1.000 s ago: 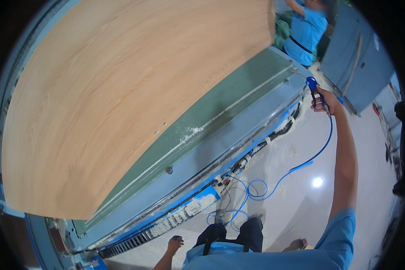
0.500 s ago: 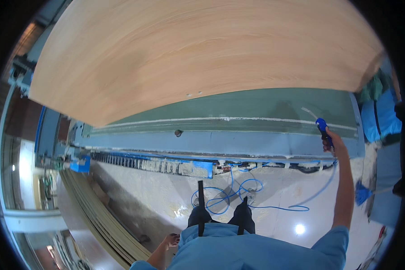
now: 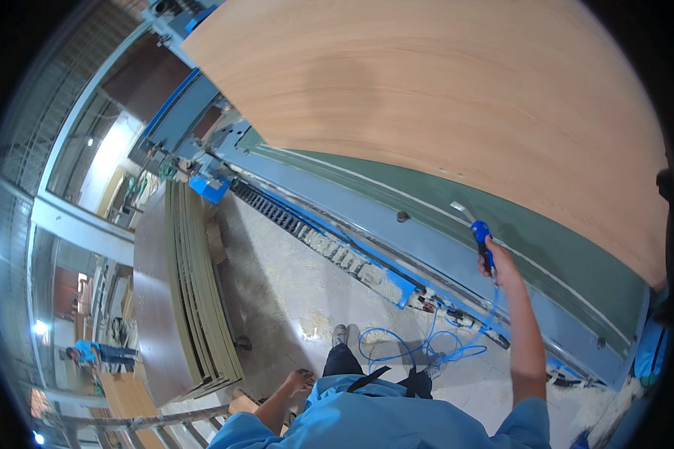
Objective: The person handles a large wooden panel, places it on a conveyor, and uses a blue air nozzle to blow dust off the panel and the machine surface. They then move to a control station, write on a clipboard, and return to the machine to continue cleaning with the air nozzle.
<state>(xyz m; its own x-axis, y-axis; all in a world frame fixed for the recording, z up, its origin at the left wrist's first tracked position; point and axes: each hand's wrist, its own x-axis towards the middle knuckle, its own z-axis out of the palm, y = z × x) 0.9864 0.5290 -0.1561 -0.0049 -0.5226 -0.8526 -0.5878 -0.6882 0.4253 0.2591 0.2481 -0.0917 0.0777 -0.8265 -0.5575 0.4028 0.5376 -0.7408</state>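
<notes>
My right hand (image 3: 502, 263) grips a blue air blow gun (image 3: 479, 230), its bent metal nozzle pointing at the machine bed. A thin blue air hose (image 3: 457, 348) hangs from the gun and lies in loops on the floor near my feet. Beyond the nozzle rests a large wood-grain board (image 3: 442, 97) on the green machine bed (image 3: 382, 176), with a pale dusty line along the bed. Down by my waist, my left hand (image 3: 301, 380) hangs with loosely bent fingers, holding nothing that I can see.
Along the machine's front runs a black cable chain (image 3: 277, 217) full of sawdust. A stack of boards (image 3: 191, 284) stands to my left, with a roller conveyor (image 3: 165, 419) at lower left. Another person (image 3: 101, 352) in blue is far off at the left.
My view has turned left, so the machine now slants down to the right and more of the board stack shows. My right hand still holds the blow gun, now nearer the middle of the bed.
</notes>
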